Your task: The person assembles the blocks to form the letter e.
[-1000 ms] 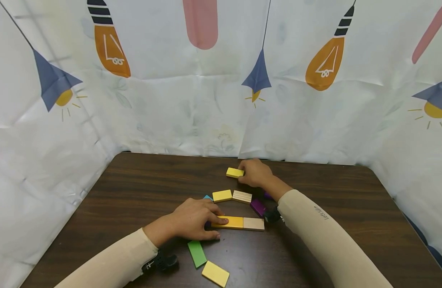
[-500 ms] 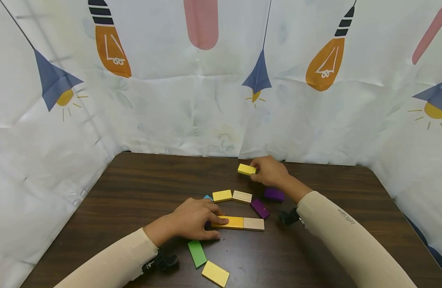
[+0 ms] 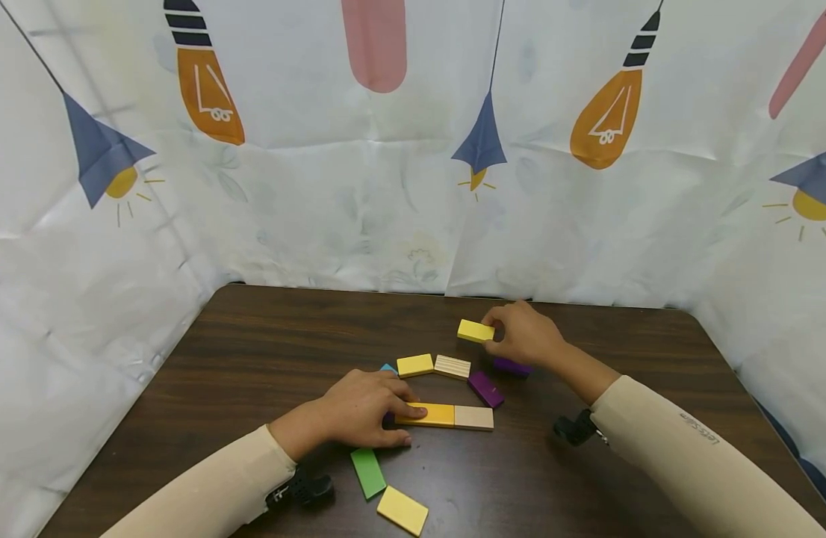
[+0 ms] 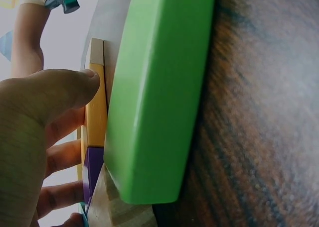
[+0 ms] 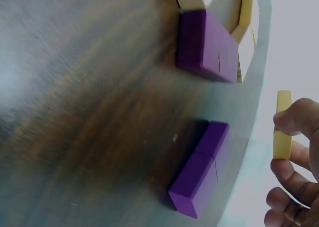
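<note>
My right hand point(image 3: 526, 333) pinches a yellow block point(image 3: 476, 331) between thumb and fingers above the far part of the table; the right wrist view shows it edge-on. My left hand point(image 3: 362, 409) rests at an orange block point(image 3: 436, 415), one fingertip on its top. That block lies end to end with a plain wooden block point(image 3: 474, 418). In the left wrist view a purple block point(image 4: 93, 171) continues the row beneath the fingers, and a large green block point(image 4: 159, 97) fills the foreground. Behind the row lie a yellow block point(image 3: 415, 365), a striped wooden block point(image 3: 452, 367) and a dark purple block point(image 3: 485, 389).
Another purple block point(image 3: 512, 367) lies under the right hand. Nearer on the brown table point(image 3: 205, 396) lie the green block and a yellow block point(image 3: 402, 510). A blue block point(image 3: 388, 368) peeks out behind the left hand. A printed white sheet point(image 3: 319, 217) hangs behind the table.
My right hand has carried the yellow block to the right and slightly nearer, and its forearm no longer overlaps the purple blocks. My left hand has stayed in place.
</note>
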Action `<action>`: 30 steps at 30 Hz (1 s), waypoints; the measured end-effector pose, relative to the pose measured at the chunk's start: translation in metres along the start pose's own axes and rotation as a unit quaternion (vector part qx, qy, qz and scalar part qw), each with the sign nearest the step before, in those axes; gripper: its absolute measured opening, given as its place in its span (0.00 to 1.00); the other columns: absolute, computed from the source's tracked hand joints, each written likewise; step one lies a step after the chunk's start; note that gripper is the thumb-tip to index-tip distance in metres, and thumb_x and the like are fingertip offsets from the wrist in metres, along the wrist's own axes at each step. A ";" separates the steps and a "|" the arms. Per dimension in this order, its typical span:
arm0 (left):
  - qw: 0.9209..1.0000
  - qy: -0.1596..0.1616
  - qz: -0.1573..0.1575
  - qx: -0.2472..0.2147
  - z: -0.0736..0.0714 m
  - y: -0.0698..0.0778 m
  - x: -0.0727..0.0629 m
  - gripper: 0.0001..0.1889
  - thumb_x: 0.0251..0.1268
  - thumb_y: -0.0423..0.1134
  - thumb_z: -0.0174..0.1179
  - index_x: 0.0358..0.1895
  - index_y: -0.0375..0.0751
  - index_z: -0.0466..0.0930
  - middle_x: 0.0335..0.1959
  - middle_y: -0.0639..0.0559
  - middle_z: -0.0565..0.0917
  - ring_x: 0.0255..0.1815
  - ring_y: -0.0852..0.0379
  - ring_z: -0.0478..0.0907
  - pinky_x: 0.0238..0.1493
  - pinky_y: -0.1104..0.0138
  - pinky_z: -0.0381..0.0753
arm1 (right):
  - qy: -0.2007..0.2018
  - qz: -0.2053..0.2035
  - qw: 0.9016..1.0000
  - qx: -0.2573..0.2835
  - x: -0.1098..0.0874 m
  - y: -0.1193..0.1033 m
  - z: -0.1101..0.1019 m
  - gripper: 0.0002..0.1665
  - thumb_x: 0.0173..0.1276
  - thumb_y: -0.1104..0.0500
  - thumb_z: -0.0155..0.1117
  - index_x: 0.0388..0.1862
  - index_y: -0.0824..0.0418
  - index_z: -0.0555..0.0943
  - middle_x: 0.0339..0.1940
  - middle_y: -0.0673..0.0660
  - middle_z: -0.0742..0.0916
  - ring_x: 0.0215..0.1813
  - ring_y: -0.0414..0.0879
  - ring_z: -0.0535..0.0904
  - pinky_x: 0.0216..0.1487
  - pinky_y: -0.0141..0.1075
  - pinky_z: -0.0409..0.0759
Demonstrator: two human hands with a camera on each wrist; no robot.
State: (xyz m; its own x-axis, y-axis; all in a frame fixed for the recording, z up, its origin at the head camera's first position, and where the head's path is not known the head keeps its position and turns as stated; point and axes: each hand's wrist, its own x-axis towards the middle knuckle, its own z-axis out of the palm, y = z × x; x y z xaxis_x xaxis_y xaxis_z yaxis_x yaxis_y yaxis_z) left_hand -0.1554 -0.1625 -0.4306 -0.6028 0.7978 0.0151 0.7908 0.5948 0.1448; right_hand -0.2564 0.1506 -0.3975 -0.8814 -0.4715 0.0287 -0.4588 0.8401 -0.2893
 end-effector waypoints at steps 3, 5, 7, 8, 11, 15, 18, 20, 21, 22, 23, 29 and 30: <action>1.000 0.000 0.000 -0.003 0.000 0.000 0.000 0.23 0.68 0.63 0.62 0.65 0.70 0.80 0.59 0.67 0.81 0.53 0.64 0.76 0.34 0.70 0.76 | 0.005 -0.011 1.000 0.000 -0.008 -0.003 0.001 0.19 0.61 0.49 0.74 0.50 0.53 0.87 0.42 0.52 0.88 0.49 0.49 0.78 0.36 0.43 0.80; 1.000 -0.001 -0.001 -0.004 0.000 0.000 0.000 0.23 0.68 0.63 0.62 0.65 0.70 0.80 0.59 0.67 0.81 0.54 0.64 0.76 0.34 0.69 0.77 | 0.008 -0.021 1.000 -0.002 -0.013 -0.005 0.002 0.19 0.61 0.49 0.75 0.49 0.54 0.87 0.41 0.52 0.87 0.48 0.49 0.77 0.34 0.42 0.79; 1.000 -0.002 -0.002 -0.003 0.001 0.000 0.000 0.23 0.68 0.63 0.62 0.65 0.70 0.80 0.58 0.67 0.81 0.54 0.64 0.76 0.35 0.69 0.78 | 0.011 -0.031 0.999 -0.001 -0.019 -0.007 0.003 0.18 0.60 0.50 0.76 0.48 0.54 0.87 0.40 0.51 0.87 0.46 0.48 0.77 0.33 0.40 0.79; 1.000 -0.002 -0.002 -0.003 0.001 0.000 0.000 0.23 0.68 0.63 0.62 0.65 0.70 0.80 0.58 0.67 0.81 0.55 0.64 0.76 0.36 0.69 0.78 | 0.012 -0.036 0.999 -0.001 -0.022 -0.008 0.004 0.18 0.60 0.50 0.76 0.47 0.54 0.88 0.40 0.51 0.87 0.46 0.48 0.77 0.33 0.40 0.78; 1.000 -0.002 -0.002 -0.001 0.000 0.000 0.000 0.23 0.68 0.63 0.62 0.65 0.70 0.80 0.58 0.67 0.81 0.54 0.64 0.77 0.36 0.69 0.78 | 0.017 -0.046 0.999 0.002 -0.030 -0.012 0.006 0.17 0.58 0.50 0.77 0.46 0.53 0.88 0.39 0.49 0.86 0.47 0.48 0.76 0.32 0.38 0.78; 1.000 -0.001 -0.003 -0.003 -0.001 0.000 0.000 0.23 0.69 0.63 0.62 0.65 0.70 0.81 0.59 0.67 0.81 0.55 0.64 0.77 0.35 0.69 0.78 | 0.018 -0.048 0.999 -0.002 -0.040 -0.015 0.010 0.17 0.57 0.50 0.78 0.46 0.51 0.88 0.40 0.47 0.86 0.50 0.48 0.77 0.33 0.39 0.79; 1.000 -0.002 -0.003 -0.004 0.000 0.000 0.000 0.23 0.69 0.63 0.62 0.65 0.70 0.81 0.59 0.67 0.81 0.54 0.64 0.77 0.34 0.70 0.77 | 0.014 -0.050 0.999 -0.004 -0.047 -0.018 0.013 0.18 0.57 0.50 0.79 0.46 0.50 0.88 0.41 0.47 0.85 0.50 0.48 0.77 0.34 0.40 0.80; 1.000 -0.002 -0.003 -0.004 0.000 0.000 0.000 0.23 0.69 0.63 0.62 0.65 0.70 0.81 0.59 0.67 0.81 0.54 0.64 0.77 0.33 0.70 0.76 | 0.014 -0.054 0.998 -0.005 -0.051 -0.020 0.015 0.18 0.57 0.50 0.80 0.46 0.49 0.88 0.40 0.47 0.85 0.49 0.46 0.77 0.35 0.39 0.80; 1.000 -0.002 -0.003 -0.004 0.000 -0.001 0.000 0.23 0.69 0.63 0.62 0.65 0.70 0.81 0.59 0.67 0.81 0.54 0.64 0.77 0.33 0.70 0.76 | 0.014 -0.057 0.998 -0.006 -0.053 -0.021 0.016 0.18 0.57 0.50 0.80 0.46 0.49 0.88 0.40 0.46 0.85 0.49 0.46 0.76 0.35 0.39 0.80; 1.000 -0.001 -0.002 -0.003 0.000 -0.001 -0.001 0.23 0.69 0.62 0.62 0.65 0.70 0.81 0.59 0.66 0.81 0.54 0.64 0.77 0.33 0.70 0.76 | 0.014 -0.061 0.998 -0.006 -0.055 -0.022 0.017 0.18 0.57 0.50 0.80 0.46 0.49 0.88 0.39 0.46 0.85 0.49 0.46 0.76 0.35 0.38 0.79; 1.000 -0.001 -0.002 -0.003 0.000 -0.001 -0.001 0.23 0.69 0.62 0.62 0.65 0.70 0.81 0.59 0.66 0.81 0.54 0.64 0.77 0.33 0.70 0.77 | 0.015 -0.065 0.998 -0.007 -0.057 -0.022 0.018 0.18 0.57 0.50 0.80 0.46 0.49 0.88 0.38 0.45 0.84 0.48 0.45 0.76 0.35 0.38 0.79; 1.000 0.000 -0.002 -0.004 0.000 -0.001 0.000 0.23 0.69 0.62 0.62 0.65 0.69 0.81 0.59 0.66 0.81 0.55 0.64 0.77 0.34 0.69 0.78 | 0.019 -0.090 0.996 -0.001 -0.070 -0.026 0.021 0.18 0.56 0.51 0.81 0.46 0.49 0.88 0.38 0.44 0.84 0.45 0.43 0.75 0.31 0.34 0.76; 1.000 -0.001 -0.002 -0.004 0.000 -0.001 0.000 0.23 0.69 0.62 0.62 0.65 0.69 0.81 0.59 0.66 0.81 0.54 0.64 0.77 0.33 0.70 0.77 | 0.019 -0.093 0.995 0.001 -0.072 -0.027 0.021 0.18 0.56 0.51 0.81 0.46 0.49 0.88 0.38 0.43 0.84 0.45 0.42 0.74 0.30 0.33 0.75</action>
State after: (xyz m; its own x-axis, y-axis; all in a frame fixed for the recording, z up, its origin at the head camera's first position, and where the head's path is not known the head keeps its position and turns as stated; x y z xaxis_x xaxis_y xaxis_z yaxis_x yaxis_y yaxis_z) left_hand -0.1559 -0.1633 -0.4307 -0.6058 0.7955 0.0131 0.7875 0.5972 0.1524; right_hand -0.1785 0.1560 -0.4122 -0.7845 -0.6087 0.1190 -0.6148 0.7380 -0.2780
